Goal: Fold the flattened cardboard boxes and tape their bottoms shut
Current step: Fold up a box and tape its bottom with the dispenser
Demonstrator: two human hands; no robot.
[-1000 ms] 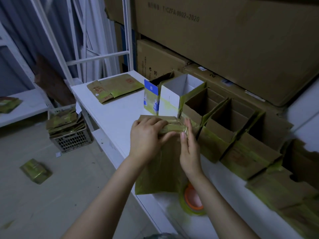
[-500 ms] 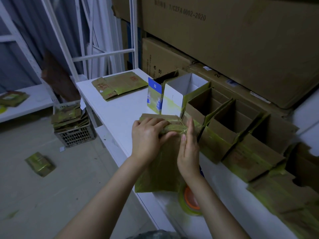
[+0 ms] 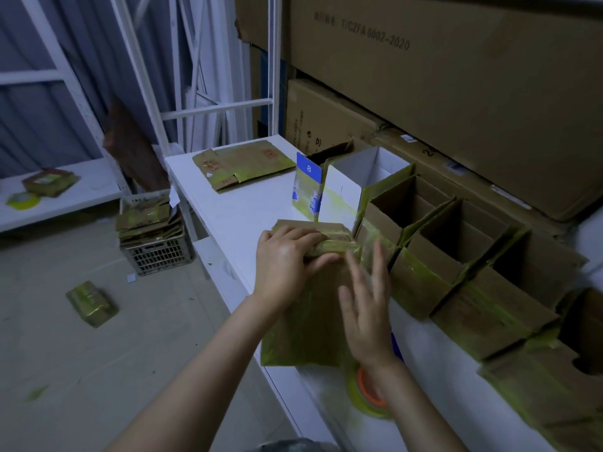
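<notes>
Left hand (image 3: 287, 261) clamps the top of the upright brown cardboard box (image 3: 306, 324) streaked with yellow-green tape. Its fingers curl over the folded flaps and the thumb presses on the near face. The box stands at the near edge of the white table (image 3: 248, 210). Right hand (image 3: 368, 314) is at the box's right side, fingers straight and spread, gripping nothing. It's motion-blurred, so can't tell if it touches the cardboard. Under the right wrist a yellow-green tape roll with an orange core (image 3: 359, 399) lies flat on the table. Just right of the held box is a row of open-topped brown boxes (image 3: 424, 288) packed side by side, with a white open-topped box (image 3: 342, 194) at the far end. A flattened cardboard blank (image 3: 241, 164) lies at the table's far end. On the floor, left: a grey plastic crate (image 3: 156, 257) stacked with flattened boxes, and a small taped box (image 3: 91, 303) near it. Large brown cartons (image 3: 456, 93) are stacked behind the row.
</notes>
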